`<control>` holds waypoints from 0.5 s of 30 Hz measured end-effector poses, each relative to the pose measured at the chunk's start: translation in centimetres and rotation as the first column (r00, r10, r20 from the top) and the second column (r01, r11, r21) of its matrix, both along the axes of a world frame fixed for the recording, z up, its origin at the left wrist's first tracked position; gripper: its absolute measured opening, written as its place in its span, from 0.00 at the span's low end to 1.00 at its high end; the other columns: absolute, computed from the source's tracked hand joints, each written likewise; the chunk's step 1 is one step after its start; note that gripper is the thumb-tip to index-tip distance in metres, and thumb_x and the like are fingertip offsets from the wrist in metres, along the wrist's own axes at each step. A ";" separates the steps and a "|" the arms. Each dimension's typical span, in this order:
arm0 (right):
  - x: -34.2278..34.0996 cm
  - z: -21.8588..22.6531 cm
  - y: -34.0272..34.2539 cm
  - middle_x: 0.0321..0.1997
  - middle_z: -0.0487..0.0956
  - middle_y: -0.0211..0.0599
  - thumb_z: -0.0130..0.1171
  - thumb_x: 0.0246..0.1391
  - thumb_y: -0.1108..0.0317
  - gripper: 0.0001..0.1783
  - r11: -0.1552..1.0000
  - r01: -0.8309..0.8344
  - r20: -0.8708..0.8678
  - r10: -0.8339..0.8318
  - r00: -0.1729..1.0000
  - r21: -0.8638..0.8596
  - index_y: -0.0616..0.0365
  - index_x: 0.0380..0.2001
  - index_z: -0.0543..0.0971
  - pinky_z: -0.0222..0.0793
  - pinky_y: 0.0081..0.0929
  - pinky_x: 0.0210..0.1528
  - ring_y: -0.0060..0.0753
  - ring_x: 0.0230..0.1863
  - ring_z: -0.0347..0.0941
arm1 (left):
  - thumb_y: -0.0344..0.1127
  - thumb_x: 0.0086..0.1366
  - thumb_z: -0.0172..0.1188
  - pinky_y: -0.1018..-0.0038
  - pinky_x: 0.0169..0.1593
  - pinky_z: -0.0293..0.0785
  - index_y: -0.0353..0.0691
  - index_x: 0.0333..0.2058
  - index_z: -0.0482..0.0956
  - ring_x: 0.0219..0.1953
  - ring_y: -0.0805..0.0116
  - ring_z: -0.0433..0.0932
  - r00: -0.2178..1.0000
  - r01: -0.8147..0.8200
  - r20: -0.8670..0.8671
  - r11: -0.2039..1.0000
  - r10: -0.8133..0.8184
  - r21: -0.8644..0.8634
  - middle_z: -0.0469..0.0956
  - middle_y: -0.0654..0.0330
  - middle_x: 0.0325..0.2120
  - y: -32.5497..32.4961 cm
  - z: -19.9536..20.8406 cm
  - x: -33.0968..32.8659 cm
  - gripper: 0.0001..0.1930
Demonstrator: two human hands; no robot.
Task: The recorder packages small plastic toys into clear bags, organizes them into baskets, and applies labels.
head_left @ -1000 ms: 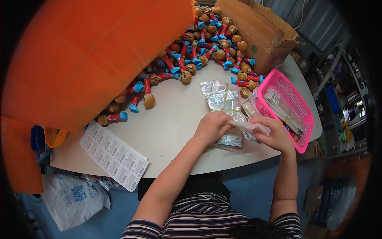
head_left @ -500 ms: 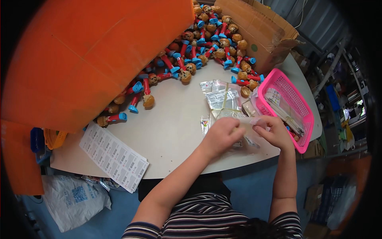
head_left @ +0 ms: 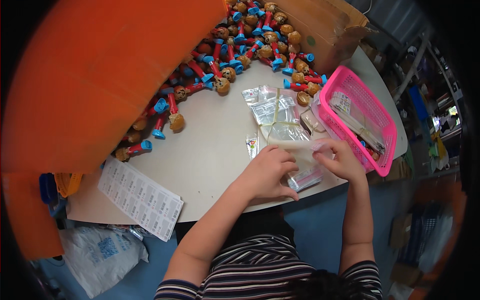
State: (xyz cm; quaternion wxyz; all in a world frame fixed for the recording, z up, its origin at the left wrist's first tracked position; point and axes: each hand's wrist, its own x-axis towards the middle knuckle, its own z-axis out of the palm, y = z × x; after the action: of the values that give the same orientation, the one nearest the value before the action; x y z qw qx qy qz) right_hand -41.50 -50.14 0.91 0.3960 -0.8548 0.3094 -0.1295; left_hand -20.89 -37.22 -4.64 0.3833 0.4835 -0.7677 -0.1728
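Note:
My right hand (head_left: 342,159) pinches the edge of a clear plastic bag (head_left: 302,151) near the table's front edge. Beside it my left hand (head_left: 270,172) is open, thumb and fingers apart, at the bag's left side. Between the hands lie some flat, printed clear packets (head_left: 306,179), partly covered by my left fingers. Just beyond is a stack of clear bags (head_left: 285,131) tied with a yellowish band. A small packet with a coloured print (head_left: 252,146) sticks out at the stack's left.
Many red-and-blue toys with round brown heads (head_left: 222,85) are heaped at the back, between an orange panel (head_left: 110,75) and a cardboard box (head_left: 320,30). A pink basket (head_left: 331,102) holding packets stands right. Sticker sheets (head_left: 140,197) overhang the front left edge, above a white bag (head_left: 102,257).
My left hand has drawn back toward me and left, its fingers spreading apart. More of the printed packets shows between the hands. My right hand still grips the bag. The view has shifted slightly.

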 end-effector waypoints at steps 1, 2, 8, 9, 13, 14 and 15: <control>-0.1 -0.2 0.0 0.34 0.82 0.35 0.61 0.48 0.73 0.13 1.000 -0.018 0.012 0.018 1.000 0.017 0.64 0.39 0.80 0.70 0.24 0.41 0.23 0.35 0.75 | 0.49 0.43 0.74 0.61 0.58 0.63 0.43 0.34 0.81 0.47 0.60 0.74 1.000 0.004 -0.002 1.000 -0.004 0.005 0.77 0.60 0.41 -0.1 0.4 0.1 0.22; -0.2 -0.4 -0.1 0.34 0.82 0.35 0.61 0.48 0.73 0.13 1.000 -0.013 0.010 0.013 1.000 0.022 0.64 0.39 0.80 0.70 0.24 0.41 0.23 0.35 0.75 | 0.47 0.44 0.73 0.62 0.57 0.64 0.43 0.34 0.81 0.48 0.61 0.74 0.999 0.029 0.026 0.998 -0.031 0.061 0.78 0.61 0.41 -0.2 0.6 0.2 0.20; 0.0 -0.4 0.2 0.34 0.82 0.36 0.60 0.48 0.74 0.12 1.000 -0.017 -0.005 0.017 1.000 0.000 0.65 0.38 0.80 0.70 0.24 0.39 0.23 0.34 0.75 | 0.39 0.47 0.69 0.63 0.55 0.64 0.45 0.35 0.81 0.48 0.65 0.73 0.956 0.008 0.291 0.998 -0.028 0.070 0.78 0.65 0.37 -0.8 0.1 -0.3 0.15; 0.0 -0.4 0.3 0.34 0.82 0.36 0.60 0.48 0.75 0.12 1.000 -0.006 -0.005 0.006 1.000 0.011 0.65 0.38 0.80 0.70 0.23 0.39 0.23 0.34 0.75 | 0.37 0.47 0.68 0.63 0.55 0.64 0.45 0.35 0.80 0.47 0.66 0.73 0.934 -0.001 0.356 0.999 -0.011 0.034 0.78 0.66 0.36 -0.9 0.1 -0.6 0.14; 0.0 -0.6 0.4 0.34 0.81 0.36 0.59 0.48 0.75 0.12 0.998 0.020 -0.029 -0.018 0.999 0.054 0.65 0.38 0.80 0.70 0.23 0.39 0.24 0.35 0.75 | 0.36 0.46 0.67 0.61 0.55 0.64 0.45 0.34 0.80 0.46 0.67 0.73 0.918 -0.019 0.396 0.999 0.031 -0.034 0.77 0.67 0.34 -1.6 -1.2 -1.3 0.14; -0.1 -0.6 0.5 0.34 0.81 0.36 0.59 0.48 0.75 0.12 0.998 0.020 -0.030 -0.018 0.999 0.056 0.65 0.38 0.80 0.70 0.23 0.39 0.24 0.35 0.75 | 0.36 0.46 0.67 0.61 0.54 0.65 0.46 0.33 0.80 0.45 0.67 0.73 0.910 -0.020 0.413 0.998 0.040 -0.052 0.77 0.67 0.34 -1.7 -1.4 -1.4 0.13; -0.1 -0.7 0.5 0.34 0.81 0.36 0.59 0.48 0.76 0.12 0.998 0.022 -0.026 -0.021 0.999 0.052 0.65 0.38 0.80 0.70 0.23 0.39 0.24 0.35 0.76 | 0.36 0.45 0.66 0.62 0.53 0.65 0.46 0.32 0.79 0.44 0.67 0.74 0.902 -0.022 0.429 0.997 0.050 -0.070 0.77 0.68 0.34 -1.8 -1.5 -1.4 0.12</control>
State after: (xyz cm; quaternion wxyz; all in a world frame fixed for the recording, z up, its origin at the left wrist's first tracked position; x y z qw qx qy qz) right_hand -41.63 -49.63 0.18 0.4126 -0.8425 0.3270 -0.1146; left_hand -22.32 -39.01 -6.19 0.2226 0.5113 -0.8295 -0.0301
